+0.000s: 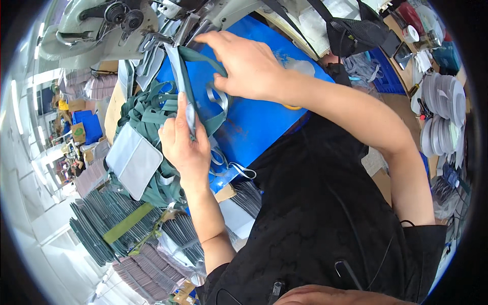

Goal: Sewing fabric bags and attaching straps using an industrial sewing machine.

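Observation:
My left hand (pixel 184 145) grips a light grey and teal fabric strip (pixel 175 63) that runs up into the metal guide of a sewing machine (pixel 122 23). My right hand (pixel 246 66) is arched beside that guide, index finger stretched toward the metal, thumb apart near a teal band; its other fingers are partly hidden. A heap of teal straps (pixel 145 109) lies left of my hands, with a light grey rectangular piece (pixel 133 160) on it. Under the work is a blue board (pixel 249 129); a yellow-handled tool is partly hidden by my right forearm.
Stacks of flat teal pieces (pixel 104 223) stand lower left, pinkish bundles (pixel 145 272) below. A black mesh bag (pixel 345 38) hangs upper right near a blue crate (pixel 381 76). Spools of pale tape (pixel 442 101) line the right side. A bright workroom extends left.

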`<state>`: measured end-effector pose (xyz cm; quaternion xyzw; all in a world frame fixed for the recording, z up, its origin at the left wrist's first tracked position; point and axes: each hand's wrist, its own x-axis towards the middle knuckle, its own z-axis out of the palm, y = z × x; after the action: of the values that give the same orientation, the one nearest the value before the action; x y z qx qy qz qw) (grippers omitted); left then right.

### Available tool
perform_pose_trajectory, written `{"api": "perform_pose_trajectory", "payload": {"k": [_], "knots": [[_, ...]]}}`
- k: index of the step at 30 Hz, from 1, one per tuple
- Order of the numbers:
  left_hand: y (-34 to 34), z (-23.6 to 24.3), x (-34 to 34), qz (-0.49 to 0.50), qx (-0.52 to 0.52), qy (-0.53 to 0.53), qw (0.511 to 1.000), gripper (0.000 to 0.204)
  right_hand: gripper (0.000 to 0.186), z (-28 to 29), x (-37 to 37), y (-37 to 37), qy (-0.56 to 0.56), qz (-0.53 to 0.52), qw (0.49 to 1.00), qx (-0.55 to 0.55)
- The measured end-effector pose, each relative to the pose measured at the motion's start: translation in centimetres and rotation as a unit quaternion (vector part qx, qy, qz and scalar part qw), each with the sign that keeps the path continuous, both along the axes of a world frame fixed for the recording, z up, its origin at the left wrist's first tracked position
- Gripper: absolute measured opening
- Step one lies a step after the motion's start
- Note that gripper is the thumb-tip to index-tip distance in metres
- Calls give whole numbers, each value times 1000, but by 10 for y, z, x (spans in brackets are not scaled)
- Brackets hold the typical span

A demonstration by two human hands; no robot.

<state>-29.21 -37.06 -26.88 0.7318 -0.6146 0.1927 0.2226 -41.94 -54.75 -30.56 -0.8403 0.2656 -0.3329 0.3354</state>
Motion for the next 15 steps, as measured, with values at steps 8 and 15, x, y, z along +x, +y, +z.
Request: {"api": "perform_pose_trajectory", "payload": {"k": [8, 15], "knots": [[-13, 53, -12, -46, 227, -124, 965, 74, 23, -23, -22, 18, -124, 93, 959, 238], [-31, 64, -9, -109, 279, -177, 938, 62, 22, -14, -22, 24, -172, 119, 888, 410]]}}
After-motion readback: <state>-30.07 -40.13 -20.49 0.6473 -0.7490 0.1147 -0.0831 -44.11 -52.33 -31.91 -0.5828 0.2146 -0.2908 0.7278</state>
